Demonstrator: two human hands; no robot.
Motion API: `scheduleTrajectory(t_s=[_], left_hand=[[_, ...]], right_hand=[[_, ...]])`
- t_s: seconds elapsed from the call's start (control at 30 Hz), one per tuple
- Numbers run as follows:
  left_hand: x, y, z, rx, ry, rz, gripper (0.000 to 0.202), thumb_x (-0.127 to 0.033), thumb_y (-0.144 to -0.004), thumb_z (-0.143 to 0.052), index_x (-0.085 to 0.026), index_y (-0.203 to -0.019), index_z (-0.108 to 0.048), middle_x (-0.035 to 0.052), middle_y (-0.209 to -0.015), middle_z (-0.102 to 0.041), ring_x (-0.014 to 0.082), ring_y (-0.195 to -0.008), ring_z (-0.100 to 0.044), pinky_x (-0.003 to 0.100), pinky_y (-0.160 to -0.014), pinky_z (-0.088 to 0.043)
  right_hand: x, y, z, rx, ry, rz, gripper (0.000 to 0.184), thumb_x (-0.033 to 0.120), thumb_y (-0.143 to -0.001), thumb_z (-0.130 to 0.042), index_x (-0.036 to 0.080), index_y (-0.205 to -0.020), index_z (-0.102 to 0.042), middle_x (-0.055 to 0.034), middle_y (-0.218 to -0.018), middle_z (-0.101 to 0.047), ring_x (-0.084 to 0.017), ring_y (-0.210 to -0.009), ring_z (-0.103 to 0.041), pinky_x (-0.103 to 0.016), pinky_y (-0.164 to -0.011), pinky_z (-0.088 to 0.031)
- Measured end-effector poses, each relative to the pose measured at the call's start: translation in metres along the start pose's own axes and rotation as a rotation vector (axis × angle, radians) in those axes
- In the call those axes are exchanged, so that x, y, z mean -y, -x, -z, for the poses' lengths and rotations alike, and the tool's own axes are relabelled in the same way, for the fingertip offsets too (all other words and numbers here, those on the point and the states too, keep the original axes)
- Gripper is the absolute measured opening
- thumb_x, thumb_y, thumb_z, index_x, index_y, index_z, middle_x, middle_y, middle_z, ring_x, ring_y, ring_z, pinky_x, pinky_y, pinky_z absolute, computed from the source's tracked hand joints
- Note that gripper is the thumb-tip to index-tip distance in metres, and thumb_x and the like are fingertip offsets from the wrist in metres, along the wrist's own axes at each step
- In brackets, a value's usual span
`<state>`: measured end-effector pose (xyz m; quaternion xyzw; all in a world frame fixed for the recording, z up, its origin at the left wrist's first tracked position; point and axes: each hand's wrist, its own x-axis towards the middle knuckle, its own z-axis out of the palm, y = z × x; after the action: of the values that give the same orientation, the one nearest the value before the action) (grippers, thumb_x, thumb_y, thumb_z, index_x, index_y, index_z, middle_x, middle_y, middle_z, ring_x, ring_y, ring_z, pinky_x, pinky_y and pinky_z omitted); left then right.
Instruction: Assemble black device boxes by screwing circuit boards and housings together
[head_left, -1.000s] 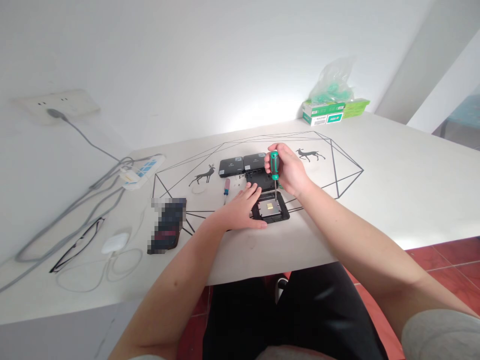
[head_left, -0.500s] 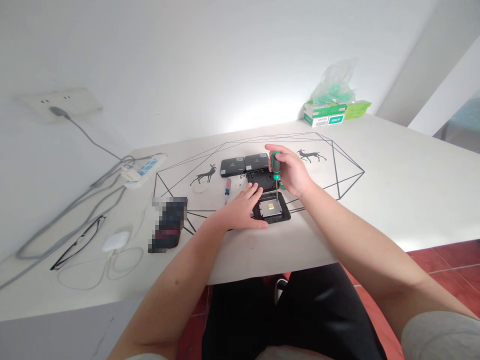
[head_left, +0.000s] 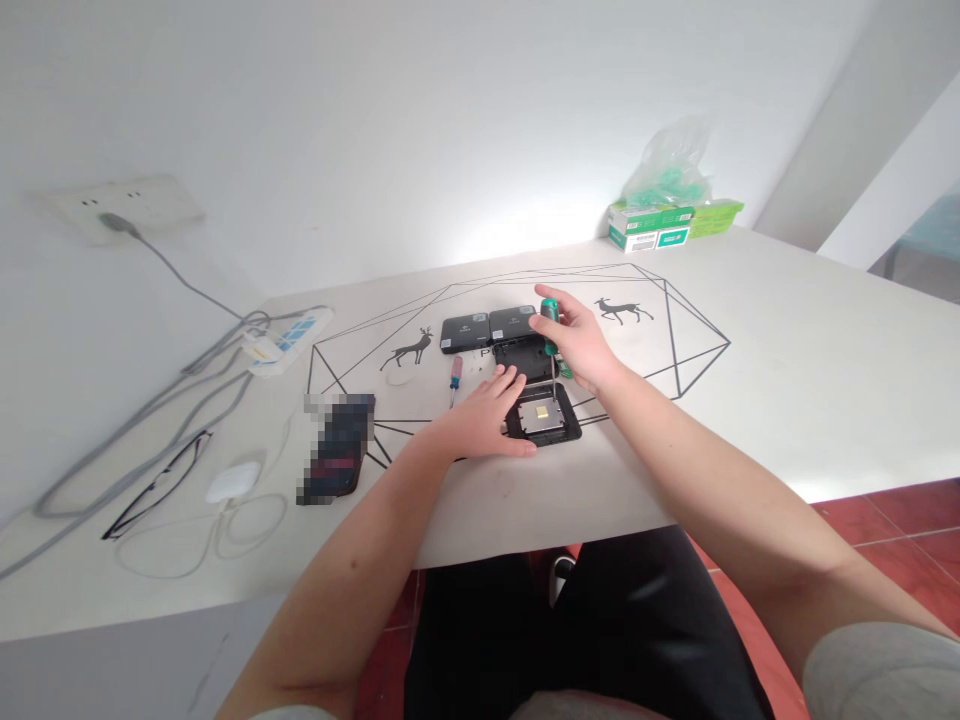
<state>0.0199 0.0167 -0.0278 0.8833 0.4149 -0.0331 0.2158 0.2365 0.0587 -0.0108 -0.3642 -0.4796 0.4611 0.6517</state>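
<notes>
My right hand [head_left: 581, 340] grips a green-and-black screwdriver [head_left: 551, 325], held upright. Its metal shaft points down to the upper right corner of a silver metal plate [head_left: 529, 418] with a yellow square on it. The plate sits inside an opened black plastic case [head_left: 571, 430] on the table. Across the left side of that case lies my left hand [head_left: 491, 412], fingers and thumb spread along its edges and covering part of it. Just beyond is a hollow black cover [head_left: 529, 362], and behind it are two closed black boxes [head_left: 465, 334] side by side.
A second screwdriver [head_left: 456, 374] with a red-and-blue handle lies left of the case, near tiny loose parts. Further left are a pixelated phone [head_left: 341, 450], glasses [head_left: 157, 487], a white charger [head_left: 232, 483] and a power strip [head_left: 289, 340]. Green-and-white boxes [head_left: 649, 228] stand at the back right.
The fingers of my right hand have shifted around the screwdriver handle, with the thumb now reaching across it. The screwdriver stays over the same corner; my left hand and the case have not moved.
</notes>
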Motion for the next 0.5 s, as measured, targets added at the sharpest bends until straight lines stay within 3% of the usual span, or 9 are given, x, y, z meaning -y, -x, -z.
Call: scheduleTrajectory(t_s=[0.17,0.37,0.43,0.5], left_hand=[[0.0005,-0.0004,-0.0004,-0.027,-0.001,-0.014,0.125,-0.085,-0.086,-0.067,-0.02,-0.178,-0.012,0.0128,-0.182,0.004,0.0411,-0.168,0.004,0.056,-0.134,-0.019],[0.0028,-0.001,-0.0024,-0.049,-0.002,-0.029,0.124,-0.085,-0.085,-0.069,-0.02,-0.177,-0.017,0.0151,-0.182,0.0,0.043,-0.168,0.0,0.058,-0.133,-0.021],[0.0022,-0.0015,-0.0032,-0.084,0.015,-0.041,0.118,-0.084,-0.087,-0.069,-0.019,-0.175,-0.025,0.0149,-0.183,-0.005,0.0428,-0.168,0.0,0.058,-0.133,-0.022],[0.0008,-0.0027,-0.0039,-0.175,0.021,-0.069,0.099,-0.079,-0.094,-0.064,-0.019,-0.17,-0.04,0.0141,-0.182,-0.015,0.0416,-0.169,-0.001,0.059,-0.133,-0.022]], right_hand=[[-0.0057,-0.0055,0.0007,-0.091,-0.027,-0.033,0.042,0.034,-0.074,-0.088,0.026,-0.113,-0.073,0.0041,-0.085,-0.061,-0.013,-0.072,-0.051,-0.029,-0.064,-0.044],[-0.0043,-0.0069,0.0025,-0.095,-0.085,0.003,0.043,0.043,-0.075,-0.089,0.027,-0.11,-0.069,0.0047,-0.084,-0.056,-0.013,-0.071,-0.049,-0.028,-0.061,-0.042],[-0.0024,-0.0063,0.0027,-0.1,-0.111,-0.009,0.045,0.046,-0.074,-0.09,0.028,-0.109,-0.069,0.0047,-0.083,-0.054,-0.013,-0.072,-0.049,-0.027,-0.061,-0.042],[-0.0008,-0.0057,0.0025,-0.113,-0.132,-0.017,0.047,0.048,-0.072,-0.091,0.028,-0.109,-0.069,0.0043,-0.084,-0.053,-0.013,-0.073,-0.048,-0.027,-0.062,-0.042]])
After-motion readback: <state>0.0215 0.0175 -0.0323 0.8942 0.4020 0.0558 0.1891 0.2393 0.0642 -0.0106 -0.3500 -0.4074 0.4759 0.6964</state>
